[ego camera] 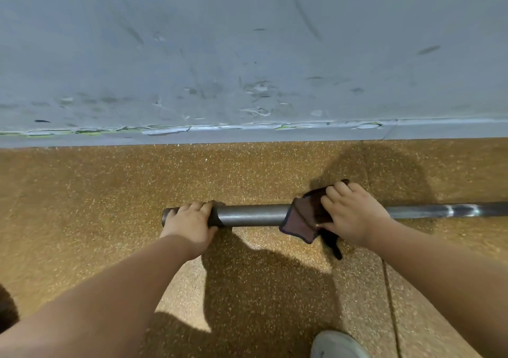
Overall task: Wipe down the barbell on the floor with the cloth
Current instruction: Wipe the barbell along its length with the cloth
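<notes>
Both hands on barbell [253, 214]. It lies on speckled floor [82, 206] along wall [247, 55] base, thick end at 9 o'clock, thin shaft running out of frame at 3 o'clock. My left hand [189, 225] curls over thick end, steadying. My right hand [354, 214] clamps cloth [301, 220] round bar at thick section's inner end. Step: wiping, looks mid-task. Next: slide cloth toward 3 o'clock along shaft, left grip firm so bar can't roll.

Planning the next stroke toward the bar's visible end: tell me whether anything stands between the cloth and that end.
Yes. The left hand grips the barbell just short of that end, in the path of the cloth, which the right hand holds. Between the two, the bar is bare.
</notes>
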